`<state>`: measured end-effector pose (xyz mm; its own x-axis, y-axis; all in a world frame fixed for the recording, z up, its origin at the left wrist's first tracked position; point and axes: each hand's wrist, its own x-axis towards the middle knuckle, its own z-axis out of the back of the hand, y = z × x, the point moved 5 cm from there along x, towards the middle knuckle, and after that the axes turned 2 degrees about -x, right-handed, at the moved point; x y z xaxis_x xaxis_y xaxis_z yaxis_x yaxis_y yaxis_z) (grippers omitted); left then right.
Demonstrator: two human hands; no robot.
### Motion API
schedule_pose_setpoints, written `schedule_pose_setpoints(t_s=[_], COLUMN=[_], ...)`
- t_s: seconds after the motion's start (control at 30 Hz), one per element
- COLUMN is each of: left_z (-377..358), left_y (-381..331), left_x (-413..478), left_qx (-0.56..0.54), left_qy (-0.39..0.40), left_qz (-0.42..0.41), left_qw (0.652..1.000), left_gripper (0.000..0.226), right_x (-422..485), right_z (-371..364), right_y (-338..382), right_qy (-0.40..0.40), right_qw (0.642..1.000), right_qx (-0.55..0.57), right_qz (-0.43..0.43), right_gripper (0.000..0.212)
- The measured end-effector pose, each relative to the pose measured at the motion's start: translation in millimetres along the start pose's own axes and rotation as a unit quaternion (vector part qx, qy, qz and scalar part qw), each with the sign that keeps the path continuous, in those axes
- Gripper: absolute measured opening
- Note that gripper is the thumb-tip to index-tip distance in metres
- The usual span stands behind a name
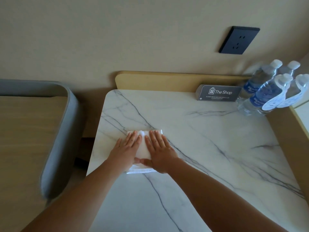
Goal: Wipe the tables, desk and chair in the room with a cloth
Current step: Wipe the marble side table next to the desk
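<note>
Head camera is showing the left hand [127, 150] and right hand [159, 152] pressing flat, fingers straight, on a white cloth [144, 152] lying near the table's [209, 139] left edge.

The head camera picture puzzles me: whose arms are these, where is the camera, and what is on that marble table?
No machine here: a person wears a wide-angle camera on the head, looking forward and down, so the bare arms are their own. The left hand and right hand lie flat, fingers straight, pressing a folded white cloth onto the marble table. Nothing is gripped. In the far right corner stand four water bottles beside a small dark sign reading "The Shop". A socket sits on the wall.
</note>
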<state>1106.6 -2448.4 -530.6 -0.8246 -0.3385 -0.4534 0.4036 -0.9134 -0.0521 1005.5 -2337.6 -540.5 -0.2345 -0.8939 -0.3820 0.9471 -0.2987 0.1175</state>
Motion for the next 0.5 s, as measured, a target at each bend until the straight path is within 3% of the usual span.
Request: schedule_pose_setpoints(t_s=[0.17, 0.5], left_z=[29.9, 66.3], left_y=[19.2, 53.4], left_x=[52.0, 124.0], left_qx=[0.03, -0.026], left_qy=[-0.01, 0.018], left_qz=[0.002, 0.017], left_qw=[1.0, 0.999], left_gripper=[0.096, 0.097], right_x=[48.9, 117.2], right_z=[22.4, 55.2], right_y=[-27.0, -61.4], right_qy=[0.023, 0.019], right_qw=[0.999, 0.999], right_qx=[-0.017, -0.03], right_qz=[-0.016, -0.006], right_gripper=[0.102, 0.103])
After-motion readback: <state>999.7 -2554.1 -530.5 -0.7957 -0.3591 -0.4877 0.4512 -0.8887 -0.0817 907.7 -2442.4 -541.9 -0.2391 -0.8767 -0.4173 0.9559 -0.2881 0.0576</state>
